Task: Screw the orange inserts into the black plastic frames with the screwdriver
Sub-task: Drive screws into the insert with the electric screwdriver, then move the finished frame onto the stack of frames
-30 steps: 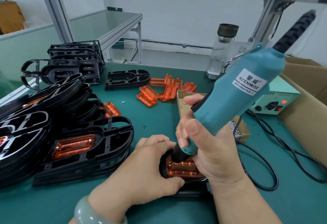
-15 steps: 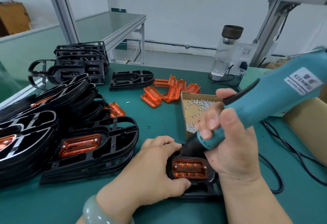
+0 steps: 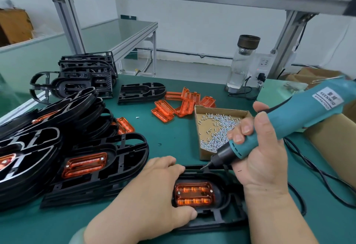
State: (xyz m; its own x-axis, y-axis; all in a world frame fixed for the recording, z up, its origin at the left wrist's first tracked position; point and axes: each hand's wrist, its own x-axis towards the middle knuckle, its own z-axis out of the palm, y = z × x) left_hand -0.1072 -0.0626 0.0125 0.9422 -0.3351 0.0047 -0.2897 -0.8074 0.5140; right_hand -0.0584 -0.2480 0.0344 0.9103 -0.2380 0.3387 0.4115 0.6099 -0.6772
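the left hand (image 3: 154, 191) grips the black frame (image 3: 229, 216) at the near edge of the desk (image 3: 173, 141), fingers curled over its far rim and thumb on the near side. the orange insert (image 3: 194, 195) is seated in that frame. screw heads show at its two far corners; i can make out none at the near corners. the right hand (image 3: 264, 159) is wrapped around the screwdriver (image 3: 300, 120), its tip held clear of the insert by the frame's far rim, just beside the screw box (image 3: 221, 109). the stack of finished frames (image 3: 123, 151) along the left edge suggests many are done. loose inserts (image 3: 181, 103) and empty frames (image 3: 140, 92) toward the far edge are left to do.
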